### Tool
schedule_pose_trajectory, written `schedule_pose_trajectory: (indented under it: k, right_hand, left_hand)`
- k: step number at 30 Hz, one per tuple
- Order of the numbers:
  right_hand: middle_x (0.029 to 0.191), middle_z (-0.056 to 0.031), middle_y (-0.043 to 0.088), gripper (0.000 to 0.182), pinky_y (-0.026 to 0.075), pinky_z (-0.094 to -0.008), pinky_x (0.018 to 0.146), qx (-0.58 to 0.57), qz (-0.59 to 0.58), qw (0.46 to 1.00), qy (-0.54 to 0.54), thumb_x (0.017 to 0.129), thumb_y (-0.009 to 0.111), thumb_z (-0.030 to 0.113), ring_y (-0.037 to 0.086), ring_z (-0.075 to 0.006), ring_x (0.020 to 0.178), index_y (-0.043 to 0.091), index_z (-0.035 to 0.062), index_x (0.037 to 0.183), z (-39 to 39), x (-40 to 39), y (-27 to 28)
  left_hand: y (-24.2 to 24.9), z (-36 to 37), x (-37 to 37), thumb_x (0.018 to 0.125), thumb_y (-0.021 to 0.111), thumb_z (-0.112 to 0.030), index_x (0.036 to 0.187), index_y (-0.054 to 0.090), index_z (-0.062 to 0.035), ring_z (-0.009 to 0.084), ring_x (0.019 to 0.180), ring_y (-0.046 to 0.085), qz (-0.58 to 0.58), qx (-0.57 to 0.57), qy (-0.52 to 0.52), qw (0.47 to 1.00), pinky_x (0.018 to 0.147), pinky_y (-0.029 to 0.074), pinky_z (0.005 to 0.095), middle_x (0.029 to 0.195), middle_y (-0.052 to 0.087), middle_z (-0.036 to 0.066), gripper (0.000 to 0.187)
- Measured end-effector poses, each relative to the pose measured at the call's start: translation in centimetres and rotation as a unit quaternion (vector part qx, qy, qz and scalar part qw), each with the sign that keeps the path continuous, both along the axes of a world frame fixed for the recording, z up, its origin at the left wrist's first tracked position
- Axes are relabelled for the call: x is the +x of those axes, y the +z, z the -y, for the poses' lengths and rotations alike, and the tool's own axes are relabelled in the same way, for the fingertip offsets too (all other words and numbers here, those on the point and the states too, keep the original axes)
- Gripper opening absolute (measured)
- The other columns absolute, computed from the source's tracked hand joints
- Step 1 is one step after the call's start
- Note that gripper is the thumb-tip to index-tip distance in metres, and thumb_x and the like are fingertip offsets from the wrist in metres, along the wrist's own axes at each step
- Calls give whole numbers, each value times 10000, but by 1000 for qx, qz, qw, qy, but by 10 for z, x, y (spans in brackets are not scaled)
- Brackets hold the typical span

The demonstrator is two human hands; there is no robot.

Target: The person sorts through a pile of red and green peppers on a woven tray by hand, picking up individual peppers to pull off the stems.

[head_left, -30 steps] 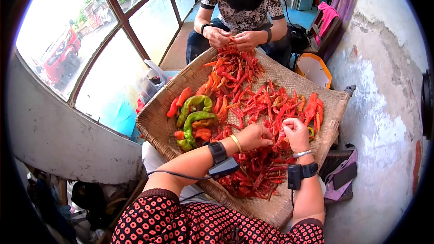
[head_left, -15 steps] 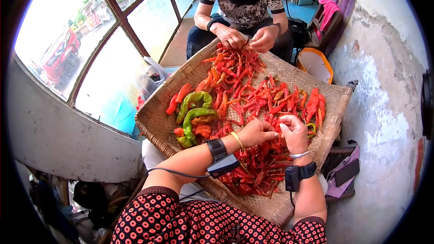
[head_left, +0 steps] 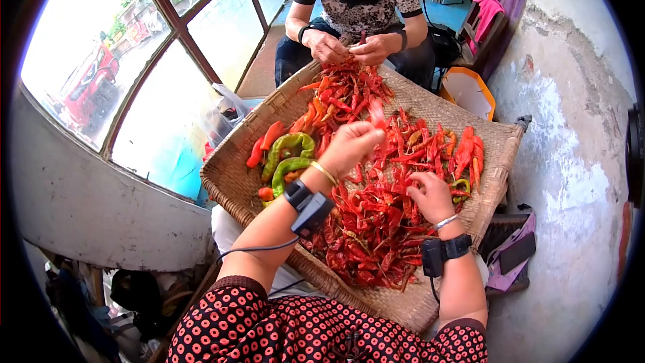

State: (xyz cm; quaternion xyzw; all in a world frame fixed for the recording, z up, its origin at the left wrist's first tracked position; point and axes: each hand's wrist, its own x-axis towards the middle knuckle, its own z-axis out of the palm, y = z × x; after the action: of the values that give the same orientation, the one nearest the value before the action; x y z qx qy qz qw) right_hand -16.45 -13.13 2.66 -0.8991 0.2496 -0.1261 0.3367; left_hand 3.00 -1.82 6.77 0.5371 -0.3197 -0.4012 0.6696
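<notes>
My left hand is raised over the middle of the woven basket, its fingers closed on a red chili pepper that is smeared by motion. To the right, my right hand hovers just above the heap of dried red chilies, with a gap between thumb and forefinger and nothing visible in them. Long green peppers lie to the left of my left hand, partly covered by my wrist. A curved yellow-green pepper rests beside my right hand.
Across the basket, a person's hands work at the far corner, fingers together around a dark red chili. A window runs along the left, a rough wall along the right. An orange-edged box stands behind the basket.
My left hand has moved up and away from my right hand, carrying a red chili pepper. My right hand's fingers have parted. The other person's hands have come closer together.
</notes>
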Motion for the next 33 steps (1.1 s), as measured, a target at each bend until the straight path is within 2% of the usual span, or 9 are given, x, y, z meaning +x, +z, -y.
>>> schedule_pose_trajectory:
  k: [3,7,9,10,14,17,23,27,33]
  right_hand:
    - [909,-120,546,359,463,-402,691,-113,-82,988,65,723,652,202,580,-303,766,537,88,1044,-4,-1,-6]
    - [947,-134,541,359,460,-429,719,-120,-154,980,23,725,640,258,568,-327,836,537,120,1041,-5,-1,-1]
    - [946,-144,566,383,463,-426,722,-129,-152,980,8,726,639,280,572,-330,855,525,122,1056,0,-1,-7]
    - [938,-142,577,376,463,-424,723,-123,-157,980,17,726,640,275,572,-327,858,527,123,1051,2,-1,-9]
    - [910,-135,604,336,463,-420,728,-116,-157,979,51,729,635,243,574,-318,859,536,118,1024,5,-2,-16]
    - [903,-131,613,270,462,-423,729,-108,-200,973,46,734,605,179,574,-315,864,552,118,992,3,1,-11]
    - [726,-126,613,222,471,-379,650,-33,-114,993,19,703,532,56,597,-288,700,604,90,911,10,-2,-3]
    - [609,-6,546,318,434,-231,525,184,88,979,-15,720,544,-7,518,-79,531,579,45,1032,8,-5,5]
    - [704,27,522,409,430,-183,561,365,220,905,-22,764,531,-55,492,-46,587,489,29,1162,-14,4,16]
  left_hand:
    - [-8,2,29,856,549,-182,823,594,-54,22,514,463,45,-58,130,989,447,358,173,668,540,-47,140]
    - [-39,-3,57,827,569,-218,852,572,-3,102,549,520,67,90,256,960,506,420,235,688,570,14,216]
    - [-49,-7,59,838,555,-201,1067,545,41,88,625,539,329,185,114,919,558,440,233,768,577,23,333]
    - [-46,-8,54,806,585,-203,994,588,10,126,627,552,387,215,42,896,590,456,266,722,593,50,284]
    - [-33,-8,17,753,620,-238,903,625,-24,240,719,612,425,239,-90,868,667,477,322,778,628,139,261]
    - [-51,-6,4,724,637,-215,931,632,-61,271,757,603,560,236,-150,780,693,473,347,832,622,141,258]
    - [-58,-4,-15,700,664,-160,927,639,-69,280,757,598,462,139,-235,844,707,472,352,807,623,122,245]
    - [-54,-2,-20,712,641,-163,878,650,-77,295,795,593,507,27,-135,851,725,472,349,844,628,126,188]
    - [-46,1,-36,807,632,-253,865,619,-3,61,677,514,265,60,-229,935,614,440,246,683,564,11,256]
